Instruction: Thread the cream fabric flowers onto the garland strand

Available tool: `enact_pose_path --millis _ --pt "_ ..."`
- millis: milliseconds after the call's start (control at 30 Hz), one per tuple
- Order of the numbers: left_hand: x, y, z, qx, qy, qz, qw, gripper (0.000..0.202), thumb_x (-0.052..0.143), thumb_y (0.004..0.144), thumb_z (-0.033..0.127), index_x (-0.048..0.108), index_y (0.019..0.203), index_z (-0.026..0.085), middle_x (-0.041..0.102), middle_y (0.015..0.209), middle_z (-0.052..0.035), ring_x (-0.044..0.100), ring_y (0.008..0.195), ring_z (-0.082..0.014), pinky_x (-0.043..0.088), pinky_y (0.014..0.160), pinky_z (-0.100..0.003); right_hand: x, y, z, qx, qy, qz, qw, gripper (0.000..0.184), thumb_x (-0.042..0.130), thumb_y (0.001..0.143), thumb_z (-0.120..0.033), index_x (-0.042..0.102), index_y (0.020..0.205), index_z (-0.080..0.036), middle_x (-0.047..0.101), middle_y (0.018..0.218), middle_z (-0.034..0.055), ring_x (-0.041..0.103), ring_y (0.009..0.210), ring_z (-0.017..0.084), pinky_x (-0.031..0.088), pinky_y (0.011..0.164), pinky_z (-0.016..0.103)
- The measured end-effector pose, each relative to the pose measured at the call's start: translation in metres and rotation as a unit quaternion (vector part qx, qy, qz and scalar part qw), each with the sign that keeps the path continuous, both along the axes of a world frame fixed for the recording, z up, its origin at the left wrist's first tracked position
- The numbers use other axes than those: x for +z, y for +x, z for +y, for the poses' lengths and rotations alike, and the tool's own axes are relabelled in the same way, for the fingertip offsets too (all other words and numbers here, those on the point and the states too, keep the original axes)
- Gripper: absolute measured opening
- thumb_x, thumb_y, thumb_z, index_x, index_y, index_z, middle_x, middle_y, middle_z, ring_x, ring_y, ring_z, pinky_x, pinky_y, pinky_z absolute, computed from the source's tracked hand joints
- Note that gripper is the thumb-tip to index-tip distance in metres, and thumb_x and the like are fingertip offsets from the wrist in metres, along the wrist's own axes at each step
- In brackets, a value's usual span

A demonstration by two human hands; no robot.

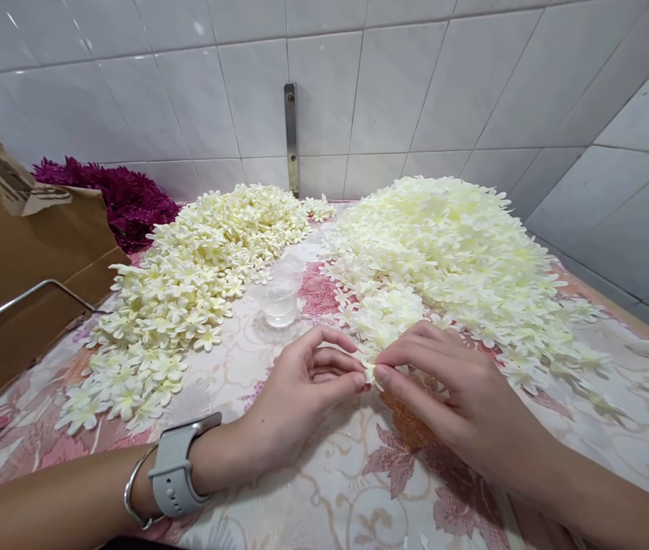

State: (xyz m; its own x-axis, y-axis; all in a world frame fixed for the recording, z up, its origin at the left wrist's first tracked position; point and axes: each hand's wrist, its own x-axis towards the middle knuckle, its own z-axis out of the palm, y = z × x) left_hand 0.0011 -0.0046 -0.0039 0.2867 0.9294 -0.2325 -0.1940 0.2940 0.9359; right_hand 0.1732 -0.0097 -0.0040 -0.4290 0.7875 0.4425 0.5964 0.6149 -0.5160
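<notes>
Between my two hands, low over the table, is a small white flower [371,373] with thin petals. My left hand [316,382] has its thumb and fingers closed at the flower's left edge. From the other side, the thumb and forefinger of my right hand [444,378] pinch it. Just beyond my hands spreads a large heap of loose pale flowers [439,237]. To the left lies a second heap, of creamier flowers [210,252]. A small clear cup [279,304], seemingly with some clear liquid inside, stands between the heaps.
A patterned floral tablecloth [313,489] covers the table. At left stand a cardboard box [27,267] and a bent metal rod [20,298], with purple flowers [118,198] behind. White tiled walls close off the back and right; a metal bracket [292,137] is fixed there.
</notes>
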Motion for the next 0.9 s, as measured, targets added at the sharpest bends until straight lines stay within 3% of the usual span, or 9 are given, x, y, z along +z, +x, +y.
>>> enact_pose_path --millis 133,267,333,400,467,533,600,733,900 --pt "0.001 0.001 0.000 0.019 -0.003 -0.007 1.000 0.021 0.070 0.069 0.011 0.054 0.080 0.019 0.063 0.067 0.0053 0.057 0.063 -0.0067 0.041 0.058 -0.015 0.001 0.008 0.007 -0.025 0.020 -0.022 0.999 0.009 0.051 0.089 -0.025 0.059 0.089 -0.020 0.063 0.079 0.0039 0.054 0.077 0.020 0.040 0.066 0.033" --pt "0.002 0.001 0.002 0.060 -0.007 -0.005 0.998 0.021 0.070 0.069 0.011 0.055 0.080 0.020 0.061 0.067 0.0054 0.059 0.065 -0.0088 0.043 0.060 -0.018 0.011 0.027 0.024 -0.125 0.171 -0.123 0.969 0.015 0.047 0.088 -0.028 0.060 0.087 -0.020 0.066 0.088 0.0120 0.054 0.087 0.031 0.036 0.070 0.043" --pt "0.001 0.000 0.002 0.053 -0.003 0.016 0.998 0.018 0.069 0.069 0.011 0.056 0.078 0.019 0.061 0.066 0.0046 0.058 0.066 -0.0094 0.043 0.061 -0.018 0.015 0.032 0.027 -0.163 0.206 -0.123 0.957 0.016 0.046 0.088 -0.026 0.060 0.082 -0.022 0.066 0.092 0.0125 0.054 0.091 0.033 0.035 0.072 0.045" --pt "0.000 0.000 0.000 0.034 0.012 0.036 0.999 0.015 0.069 0.070 0.012 0.057 0.076 0.019 0.061 0.067 0.0041 0.057 0.067 -0.0095 0.043 0.062 -0.019 0.018 0.030 0.023 -0.129 0.141 -0.077 0.979 0.014 0.049 0.088 -0.029 0.060 0.084 -0.023 0.066 0.091 0.0092 0.056 0.089 0.029 0.038 0.072 0.042" --pt "-0.001 0.000 -0.001 0.008 0.047 0.046 0.998 0.011 0.067 0.073 0.013 0.058 0.075 0.019 0.060 0.070 0.0039 0.057 0.068 -0.0093 0.043 0.063 -0.019 0.018 0.022 0.014 -0.047 0.019 -0.031 0.998 0.015 0.050 0.088 -0.033 0.061 0.086 -0.023 0.065 0.086 0.0053 0.058 0.080 0.022 0.042 0.067 0.035" --pt "-0.002 -0.001 -0.001 -0.012 0.083 0.056 0.995 0.008 0.066 0.074 0.013 0.060 0.075 0.019 0.060 0.072 0.0036 0.057 0.069 -0.0092 0.043 0.064 -0.019 0.016 0.012 0.006 0.013 -0.073 -0.013 0.997 0.017 0.048 0.089 -0.030 0.061 0.084 -0.022 0.064 0.078 0.0030 0.058 0.072 0.018 0.042 0.062 0.030" --pt "-0.001 -0.002 -0.001 -0.007 0.101 0.065 0.993 0.009 0.067 0.074 0.014 0.060 0.078 0.019 0.062 0.076 0.0031 0.058 0.072 -0.0098 0.044 0.067 -0.019 0.015 0.006 0.000 0.030 -0.105 0.001 0.994 0.019 0.047 0.089 -0.025 0.060 0.076 -0.021 0.062 0.070 0.0013 0.056 0.066 0.015 0.041 0.058 0.028" --pt "0.004 -0.004 0.000 0.019 0.116 0.097 0.988 0.007 0.070 0.073 0.019 0.063 0.076 0.018 0.063 0.078 0.0012 0.059 0.075 -0.0123 0.046 0.068 -0.021 0.011 0.006 0.000 -0.010 -0.123 0.053 0.991 0.024 0.050 0.087 -0.024 0.053 0.063 -0.021 0.057 0.062 -0.0012 0.052 0.057 0.013 0.037 0.053 0.026" --pt "0.005 -0.004 -0.003 -0.049 0.077 0.094 0.991 0.012 0.071 0.073 0.027 0.073 0.082 0.019 0.070 0.083 -0.0032 0.062 0.079 -0.0161 0.046 0.070 -0.024 0.009 0.006 0.003 -0.003 -0.175 0.097 0.980 0.026 0.054 0.086 -0.030 0.054 0.062 -0.020 0.054 0.058 -0.0023 0.047 0.054 0.011 0.034 0.050 0.024"
